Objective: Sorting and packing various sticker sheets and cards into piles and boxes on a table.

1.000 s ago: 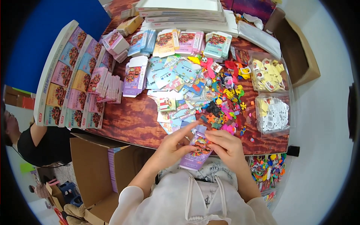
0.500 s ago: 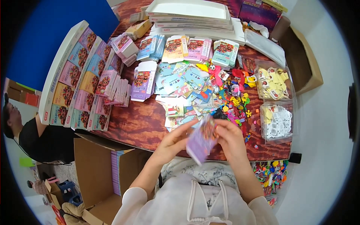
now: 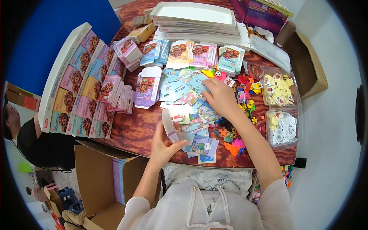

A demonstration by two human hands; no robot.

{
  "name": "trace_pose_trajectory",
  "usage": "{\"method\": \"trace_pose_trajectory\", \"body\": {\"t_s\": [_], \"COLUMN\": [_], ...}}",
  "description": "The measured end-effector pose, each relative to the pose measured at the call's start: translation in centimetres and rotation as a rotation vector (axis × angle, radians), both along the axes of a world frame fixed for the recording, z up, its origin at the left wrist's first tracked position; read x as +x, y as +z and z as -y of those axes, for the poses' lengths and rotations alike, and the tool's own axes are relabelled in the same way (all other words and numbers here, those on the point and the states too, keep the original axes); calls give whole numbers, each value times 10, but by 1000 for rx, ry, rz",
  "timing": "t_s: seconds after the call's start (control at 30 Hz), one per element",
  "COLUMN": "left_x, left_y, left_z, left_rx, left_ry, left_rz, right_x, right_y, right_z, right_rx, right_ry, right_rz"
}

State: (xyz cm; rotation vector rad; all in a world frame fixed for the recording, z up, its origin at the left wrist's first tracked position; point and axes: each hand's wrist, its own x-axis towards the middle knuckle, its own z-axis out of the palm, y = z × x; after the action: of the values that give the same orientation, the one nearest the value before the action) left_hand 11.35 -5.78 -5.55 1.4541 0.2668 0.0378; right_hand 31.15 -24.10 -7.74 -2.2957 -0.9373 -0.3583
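Observation:
My left hand (image 3: 160,147) grips a small purple carton (image 3: 170,128), opened out and tilted, its pale inside turned up. My right hand (image 3: 220,97) reaches over a spread of printed cards (image 3: 178,82); thumb and forefinger are apart, tips over or on the cards at its right side. More cards (image 3: 207,149) lie loose at the table's near edge, just right of the left hand. Small plastic toys (image 3: 251,99) in many colours are heaped beside and partly under my right forearm. A stack of flat purple cartons (image 3: 147,86) stands left of the cards.
Blue, orange, pink and green carton stacks (image 3: 178,53) line the back, before piled white trays (image 3: 195,11). Filled display trays (image 3: 71,82) lean at the left. Clear bins (image 3: 281,126) of paper slips stand right. A cardboard box (image 3: 99,172) is below the table; a person (image 3: 42,142) sits left.
My hands have parted. The left keeps the purple carton, now lower left with its open side showing, while the right has moved up and forward onto the cards.

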Motion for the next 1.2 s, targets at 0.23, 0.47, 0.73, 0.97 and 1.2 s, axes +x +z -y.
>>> {"method": "trace_pose_trajectory", "body": {"t_s": [0.23, 0.47, 0.73, 0.97, 1.2], "left_x": [-4, 1, 8, 6, 2], "left_y": [-2, 7, 26, 28, 21], "left_z": [1, 1, 9, 20, 40], "left_rx": [74, 164, 879, 1074, 1026], "left_ry": [-32, -45, -115, -271, -357], "left_rz": [-44, -102, 9, 68, 134], "right_x": [20, 26, -52, -80, -121], "right_y": [-2, 9, 68, 64, 53], "right_z": [-21, -4, 44, 62, 32], "right_rx": [-299, -305, 413, -56, 283], "right_ry": [-81, -26, 61, 207, -33], "right_rz": [-78, 114, -945, -410, -391]}}
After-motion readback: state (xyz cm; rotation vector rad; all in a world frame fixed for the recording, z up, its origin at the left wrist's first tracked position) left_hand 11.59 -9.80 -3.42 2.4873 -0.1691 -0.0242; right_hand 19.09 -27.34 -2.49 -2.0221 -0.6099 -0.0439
